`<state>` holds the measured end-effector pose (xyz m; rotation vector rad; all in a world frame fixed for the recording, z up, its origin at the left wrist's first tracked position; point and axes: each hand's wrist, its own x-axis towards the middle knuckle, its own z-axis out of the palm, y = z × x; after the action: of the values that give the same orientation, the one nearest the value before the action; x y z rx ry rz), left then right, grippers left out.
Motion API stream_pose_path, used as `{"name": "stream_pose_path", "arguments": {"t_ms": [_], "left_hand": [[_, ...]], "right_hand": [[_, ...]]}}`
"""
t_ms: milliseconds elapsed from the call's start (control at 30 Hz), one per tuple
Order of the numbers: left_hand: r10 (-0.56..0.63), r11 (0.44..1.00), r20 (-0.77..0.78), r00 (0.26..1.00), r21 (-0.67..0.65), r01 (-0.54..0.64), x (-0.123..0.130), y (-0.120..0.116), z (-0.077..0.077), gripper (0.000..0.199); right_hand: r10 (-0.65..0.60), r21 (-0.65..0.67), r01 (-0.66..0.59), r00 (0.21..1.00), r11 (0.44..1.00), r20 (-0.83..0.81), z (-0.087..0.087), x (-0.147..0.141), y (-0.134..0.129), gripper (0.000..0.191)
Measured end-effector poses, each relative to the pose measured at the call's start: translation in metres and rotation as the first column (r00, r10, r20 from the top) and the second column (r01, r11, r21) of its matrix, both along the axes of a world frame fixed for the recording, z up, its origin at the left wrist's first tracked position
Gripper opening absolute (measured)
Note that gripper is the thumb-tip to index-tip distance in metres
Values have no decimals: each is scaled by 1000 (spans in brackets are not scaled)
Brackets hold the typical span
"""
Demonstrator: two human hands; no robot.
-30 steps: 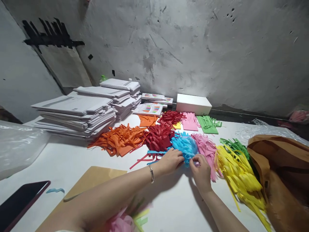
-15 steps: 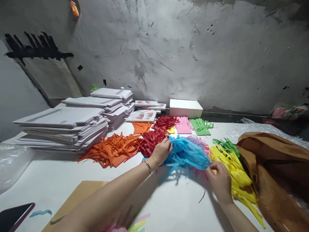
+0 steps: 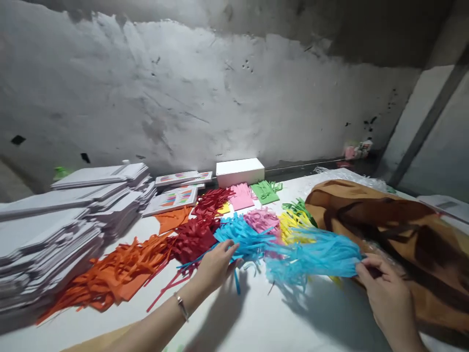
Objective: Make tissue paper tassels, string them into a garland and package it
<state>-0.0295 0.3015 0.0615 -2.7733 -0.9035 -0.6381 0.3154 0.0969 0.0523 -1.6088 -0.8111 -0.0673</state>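
Note:
A bunch of blue fringed strips (image 3: 322, 252) hangs from my right hand (image 3: 388, 293), which pinches its right end above the white table. My left hand (image 3: 216, 264) has its fingers apart at the near edge of a second blue fringe pile (image 3: 244, 234). Dark red fringe (image 3: 192, 238) lies just left of that pile, with orange fringe (image 3: 120, 274) farther left. Pink fringe (image 3: 262, 221) and yellow fringe (image 3: 296, 224) are to the right, the yellow partly hidden behind the held blue bunch.
Stacks of white card (image 3: 47, 244) fill the left side. Printed cards (image 3: 176, 198) and a white box (image 3: 240, 171) stand near the wall. Green fringe (image 3: 266, 191) lies before the box. A large brown bag (image 3: 351, 205) is at the right, with clear plastic behind.
The view has turned right. My right hand has pulled a blue bunch rightward, away from the blue pile. My left hand's fingers have spread apart.

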Motion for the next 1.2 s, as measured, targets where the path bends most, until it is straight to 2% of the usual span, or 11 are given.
{"name": "stream_pose_path", "arguments": {"t_ms": [200, 333, 467, 567, 633, 667, 733, 800, 833, 1067, 1200], "left_hand": [[-238, 967, 94, 967, -71, 245, 63, -148, 53, 52], [-180, 981, -36, 983, 61, 182, 93, -209, 38, 11], [-104, 991, -2, 995, 89, 103, 84, -230, 16, 15], [-85, 989, 5, 996, 121, 84, 73, -249, 6, 17], [-56, 991, -10, 998, 118, 56, 70, -268, 0, 16], [-49, 993, -22, 999, 104, 52, 70, -278, -3, 15], [-73, 994, -33, 997, 82, 76, 71, -296, -10, 16], [-87, 993, -26, 996, 76, 89, 69, -312, -15, 18], [-85, 994, -24, 996, 74, 86, 66, -319, -17, 18], [-81, 996, 23, 996, -43, 82, 37, -350, -40, 22], [-17, 999, 178, 984, -31, 23, 33, -354, -53, 25]], "right_hand": [[237, 208, -193, 947, 959, -216, -1, -57, -41, 24], [377, 322, -234, 768, 918, -518, -18, -92, -64, 34], [431, 306, -304, 643, 902, -633, -50, -102, -98, 34], [337, 237, -255, 838, 937, -430, -67, -91, -133, 37], [282, 191, -284, 959, 940, 34, -67, -84, -156, 40], [326, 134, -374, 902, 918, 284, -63, -82, -166, 42], [557, -108, -609, 620, 786, 553, -51, -82, -178, 55], [759, -391, -688, 371, 611, 535, -43, -88, -182, 69], [804, -493, -655, 330, 572, 494, -43, -90, -181, 73], [694, -627, -352, 555, 695, 458, -94, -45, -169, 62], [581, -547, -287, 642, 787, 500, -90, -10, -176, 43]]}}
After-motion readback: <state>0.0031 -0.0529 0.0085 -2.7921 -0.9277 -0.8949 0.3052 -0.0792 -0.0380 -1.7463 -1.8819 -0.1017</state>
